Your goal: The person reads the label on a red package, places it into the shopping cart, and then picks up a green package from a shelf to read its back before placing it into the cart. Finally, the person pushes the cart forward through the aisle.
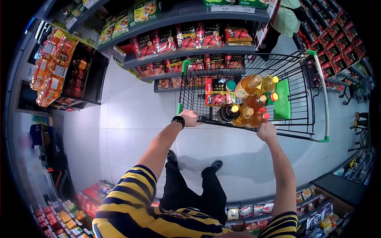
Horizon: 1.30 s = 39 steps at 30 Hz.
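Observation:
A black wire shopping cart [295, 129] with green corners stands side-on before me. My left hand [190, 118], with a black watch at the wrist, grips the cart's near rim close to its left corner. Farther right along the same rim, my right hand [266, 131] is closed round the edge, beside a red-capped bottle [258, 118]. Inside the cart lie several bottles of oil and sauce, among them a large amber bottle [248, 85] and a dark bottle [227, 113]. A red packet [214, 99] lies at their left, and a green panel [282, 99] is at their right.
Shelves [190, 51] of red packets run behind the cart. A person in a light green garment [286, 20] stands beyond it. Orange packs [53, 67] fill a rack at the left. More shelves line the right side and the floor area behind my feet.

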Available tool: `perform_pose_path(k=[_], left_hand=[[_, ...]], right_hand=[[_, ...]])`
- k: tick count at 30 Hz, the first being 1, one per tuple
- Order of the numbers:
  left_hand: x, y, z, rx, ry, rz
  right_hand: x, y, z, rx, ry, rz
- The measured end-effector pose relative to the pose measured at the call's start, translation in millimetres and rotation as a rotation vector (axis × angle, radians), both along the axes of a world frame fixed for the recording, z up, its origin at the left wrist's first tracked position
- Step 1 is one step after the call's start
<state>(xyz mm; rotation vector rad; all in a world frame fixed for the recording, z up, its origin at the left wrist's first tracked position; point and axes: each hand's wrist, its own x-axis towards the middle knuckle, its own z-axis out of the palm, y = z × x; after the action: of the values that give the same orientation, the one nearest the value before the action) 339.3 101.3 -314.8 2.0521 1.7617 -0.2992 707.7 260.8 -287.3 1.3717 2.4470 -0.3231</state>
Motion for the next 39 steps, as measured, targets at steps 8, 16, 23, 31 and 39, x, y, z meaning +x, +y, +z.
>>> perform_pose_path(k=[8,16,23,31,39], left_hand=[[5,4,9,-0.032,0.024,0.012],[-3,7,-1,-0.067,0.039,-0.007],[-20,15,-9,-0.143,0.054,-0.103],[-42,34,-6,-0.198,0.007,-0.206],[-42,36,13,-0.283,-0.1,-0.158]], right_hand=[[3,1,-5,-0.002,0.044,-0.007],[-2,2,-2,-0.032,0.035,-0.031],[-12,-1,6,-0.089,0.043,-0.119],[-27,0,5,-0.132,-0.014,-0.154],[-34,-3,16,-0.132,-0.088,-0.146]])
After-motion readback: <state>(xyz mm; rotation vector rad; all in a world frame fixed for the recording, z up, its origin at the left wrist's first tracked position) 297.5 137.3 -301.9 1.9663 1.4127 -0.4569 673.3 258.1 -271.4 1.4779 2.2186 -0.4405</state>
